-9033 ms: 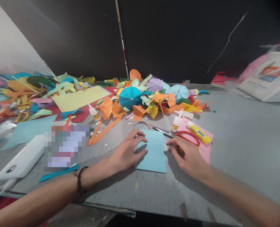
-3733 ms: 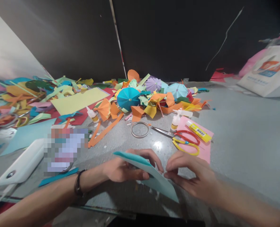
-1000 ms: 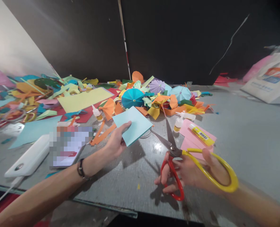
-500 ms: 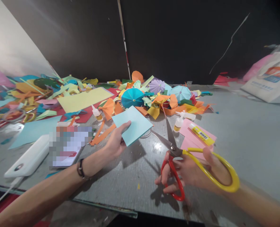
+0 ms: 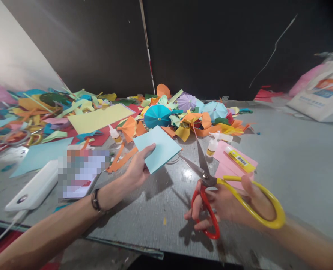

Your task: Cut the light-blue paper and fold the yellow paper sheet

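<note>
Above the table my left hand [image 5: 139, 165] pinches a light blue square of paper [image 5: 160, 148], thumb on top and the other fingers hidden beneath. My right hand [image 5: 225, 204] has its thumb and fingers through the loops of a pair of scissors [image 5: 207, 178] with one yellow and one red handle. The blades stand apart and point away from me, with a tip close to the paper's right corner. Past the scissors are a small glue bottle [image 5: 212, 146] and a yellow glue stick [image 5: 239, 159] resting on pink paper [image 5: 222, 170].
Folded paper umbrellas, a teal one [image 5: 158, 116] among them, lie in a heap of coloured scraps along the black wall. To the left are a phone [image 5: 84, 176], a white power bank [image 5: 32, 187] and a second glue bottle [image 5: 115, 135]. A white bag [image 5: 321, 93] stands far right.
</note>
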`<state>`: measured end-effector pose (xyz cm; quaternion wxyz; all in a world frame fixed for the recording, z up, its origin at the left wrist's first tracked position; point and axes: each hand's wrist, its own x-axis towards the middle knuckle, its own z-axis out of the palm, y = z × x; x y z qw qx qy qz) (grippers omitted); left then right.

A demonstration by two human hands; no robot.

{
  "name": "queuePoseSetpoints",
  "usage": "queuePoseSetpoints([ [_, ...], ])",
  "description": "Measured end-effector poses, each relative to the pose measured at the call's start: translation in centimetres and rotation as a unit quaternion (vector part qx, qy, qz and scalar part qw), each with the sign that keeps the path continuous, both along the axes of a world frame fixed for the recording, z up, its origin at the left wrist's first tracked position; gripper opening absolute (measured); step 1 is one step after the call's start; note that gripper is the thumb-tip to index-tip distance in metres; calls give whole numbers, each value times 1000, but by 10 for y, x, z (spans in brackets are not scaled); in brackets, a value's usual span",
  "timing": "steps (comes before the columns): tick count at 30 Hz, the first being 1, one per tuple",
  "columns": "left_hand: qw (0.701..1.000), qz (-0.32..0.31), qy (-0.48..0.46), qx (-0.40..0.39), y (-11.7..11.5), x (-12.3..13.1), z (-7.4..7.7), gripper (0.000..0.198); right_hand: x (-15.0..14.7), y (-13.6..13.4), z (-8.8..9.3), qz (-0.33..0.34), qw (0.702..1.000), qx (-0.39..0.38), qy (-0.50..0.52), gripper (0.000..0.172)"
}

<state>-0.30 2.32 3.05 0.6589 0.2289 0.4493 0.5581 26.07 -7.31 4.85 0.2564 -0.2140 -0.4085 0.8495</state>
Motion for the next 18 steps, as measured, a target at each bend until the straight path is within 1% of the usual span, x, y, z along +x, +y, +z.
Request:
queuePoseSetpoints([
  [3,1000,6,2,-11,-2,3,3,34,1,1,-3,-5,1000,1,9,82],
  [5,1000,-1,5,-11,-3,4,4,31,1,1,-3,-8,1000,-2,11,81],
  [7,1000,-29,6,1,-6,4,5,30,1,1,-3,-5,1000,-10,12,79],
  [12,989,-135,38,49,-16,3,2,36,1,-1,-2,-11,1000,-19,12,80],
  [15,982,-165,72,66,-22,1,0,37,2,-1,-3,-4,1000,-10,29,75],
  [18,975,-194,89,71,-25,-1,1,38,3,0,-9,-6,999,6,43,72],
])
